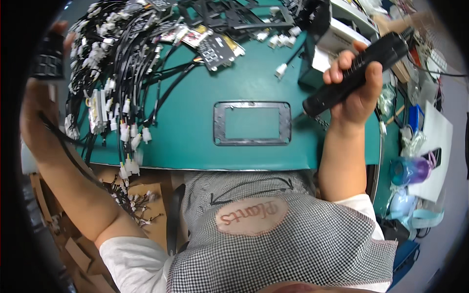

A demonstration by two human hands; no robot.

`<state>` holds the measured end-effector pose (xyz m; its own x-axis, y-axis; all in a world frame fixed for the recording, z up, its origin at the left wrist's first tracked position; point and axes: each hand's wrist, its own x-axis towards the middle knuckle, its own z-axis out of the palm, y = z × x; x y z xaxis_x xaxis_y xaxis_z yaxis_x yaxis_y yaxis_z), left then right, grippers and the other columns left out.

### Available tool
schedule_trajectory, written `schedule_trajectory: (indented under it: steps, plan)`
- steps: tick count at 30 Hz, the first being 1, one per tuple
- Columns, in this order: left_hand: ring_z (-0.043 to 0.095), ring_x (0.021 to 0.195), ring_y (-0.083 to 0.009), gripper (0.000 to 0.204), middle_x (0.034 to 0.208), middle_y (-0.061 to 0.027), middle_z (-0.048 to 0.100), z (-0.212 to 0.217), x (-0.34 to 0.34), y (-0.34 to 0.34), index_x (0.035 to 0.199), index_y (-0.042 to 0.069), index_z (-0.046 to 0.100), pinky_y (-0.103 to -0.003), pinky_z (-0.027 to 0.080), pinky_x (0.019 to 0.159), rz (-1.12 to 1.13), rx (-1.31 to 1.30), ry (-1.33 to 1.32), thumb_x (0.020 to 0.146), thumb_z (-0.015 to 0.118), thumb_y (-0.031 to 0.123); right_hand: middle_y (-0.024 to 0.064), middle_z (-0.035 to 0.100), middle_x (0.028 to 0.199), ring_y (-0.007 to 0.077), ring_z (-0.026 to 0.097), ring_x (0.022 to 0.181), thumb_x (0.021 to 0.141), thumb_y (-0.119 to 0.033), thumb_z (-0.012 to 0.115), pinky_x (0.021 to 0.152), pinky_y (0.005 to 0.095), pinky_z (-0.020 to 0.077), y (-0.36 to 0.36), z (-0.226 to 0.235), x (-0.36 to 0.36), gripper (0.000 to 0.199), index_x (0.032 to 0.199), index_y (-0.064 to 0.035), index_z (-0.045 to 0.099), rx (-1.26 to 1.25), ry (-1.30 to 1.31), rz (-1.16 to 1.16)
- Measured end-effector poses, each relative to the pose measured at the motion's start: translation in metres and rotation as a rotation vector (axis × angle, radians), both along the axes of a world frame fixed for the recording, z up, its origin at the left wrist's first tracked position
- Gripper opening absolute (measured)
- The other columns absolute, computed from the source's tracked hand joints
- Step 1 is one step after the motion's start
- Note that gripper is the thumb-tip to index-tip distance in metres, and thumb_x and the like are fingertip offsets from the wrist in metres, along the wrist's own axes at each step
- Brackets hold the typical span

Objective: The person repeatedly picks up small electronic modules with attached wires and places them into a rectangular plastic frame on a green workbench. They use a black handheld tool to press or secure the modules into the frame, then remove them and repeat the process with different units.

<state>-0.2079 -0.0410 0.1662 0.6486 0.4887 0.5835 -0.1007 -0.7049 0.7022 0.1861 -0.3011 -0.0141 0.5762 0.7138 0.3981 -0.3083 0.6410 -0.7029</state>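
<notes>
My right hand (359, 97) is wrapped round a black electric screwdriver (337, 90), held tilted above the right part of the table. Its bit points down and left, close to the right edge of a black rectangular frame (220, 123); I cannot tell whether it touches. The frame lies flat, with a large rectangular opening in its middle. At the far left, my left hand (41, 110) is raised and closed on a small black module (49, 61) with light segment shapes on its face. A thin black cable (63, 139) hangs along my left forearm.
Black cables with white connectors (129, 110) are heaped at the left of the green mat (185, 132). Circuit boards (215, 51) and more black frames (229, 17) lie at the back. A black box (312, 63) stands back right; a purple-blue cup (413, 168) is farther right.
</notes>
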Motion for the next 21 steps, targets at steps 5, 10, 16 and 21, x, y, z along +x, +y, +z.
schedule_trajectory:
  steps: [5, 10, 16, 21]
  plan:
    - [0.064, 0.111, -0.0297, 0.078, 0.123, -0.0131, 0.065, -0.096, 0.092, -0.126, 0.138, 0.006, 0.063, -0.041, 0.052, 0.095, -0.035, 0.354, 0.5, 0.068, 0.089, 0.03, 0.0074, 0.06, 0.093, 0.0182, 0.057, 0.074, 0.097, -0.052, 0.063, 0.068, 0.0361, 0.0514, -0.003, -0.01, 0.022, 0.059, 0.131, -0.0042, 0.057, -0.002, -0.029, -0.042]
    - [0.065, 0.104, -0.0337, 0.058, 0.122, -0.0133, 0.067, -0.169, 0.123, -0.181, 0.124, 0.022, 0.074, -0.042, 0.053, 0.093, 0.052, 0.37, 0.651, 0.069, 0.089, 0.033, 0.0082, 0.062, 0.093, 0.0198, 0.058, 0.075, 0.096, -0.055, 0.063, 0.071, 0.0386, 0.0506, -0.002, -0.011, 0.029, 0.061, 0.129, -0.0051, 0.058, 0.027, -0.024, -0.052]
    - [0.062, 0.114, -0.0346, 0.05, 0.124, -0.0132, 0.066, -0.193, 0.137, -0.184, 0.117, 0.021, 0.077, -0.048, 0.049, 0.098, 0.062, 0.523, 0.647, 0.07, 0.088, 0.032, 0.0076, 0.065, 0.082, 0.0176, 0.065, 0.063, 0.1, -0.047, 0.064, 0.058, 0.0319, 0.0592, 0.008, -0.014, 0.019, 0.053, 0.129, -0.0039, 0.056, 0.13, -0.046, -0.139]
    - [0.058, 0.122, -0.0379, 0.044, 0.132, -0.0163, 0.063, -0.191, 0.135, -0.176, 0.117, 0.019, 0.077, -0.05, 0.047, 0.102, 0.039, 0.449, 0.671, 0.074, 0.087, 0.026, 0.0075, 0.064, 0.082, 0.0173, 0.064, 0.063, 0.1, -0.049, 0.064, 0.057, 0.032, 0.0586, 0.005, -0.004, 0.01, 0.054, 0.129, -0.0039, 0.055, 0.165, 0.219, -0.078]
